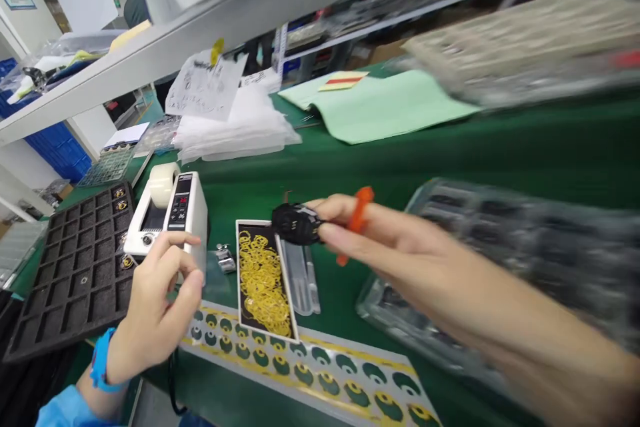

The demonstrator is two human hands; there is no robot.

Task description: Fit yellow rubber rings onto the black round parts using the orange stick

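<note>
A small black round part (296, 223) is pinched between the thumb and fingers of my right hand (380, 233), above the top edge of a white-rimmed box (291, 313) of yellow rings. An orange tool or band (359, 223) also sits between the fingers of that hand. My left hand (163, 297) hovers in front of the white tape dispenser (195, 213), fingers curled apart, with nothing in them. Beneath the box lies a punched sheet with yellow edging (320, 367). A small metal piece (225, 258) rests left of the box.
A black compartment tray (65, 280) with a few round parts is at left. Clear plastic trays (500, 233) with dark parts are at right. Green paper (385, 107) and white sheets (235, 127) lie behind. A shelf edge (200, 20) crosses above; a person (135, 3) stands beyond.
</note>
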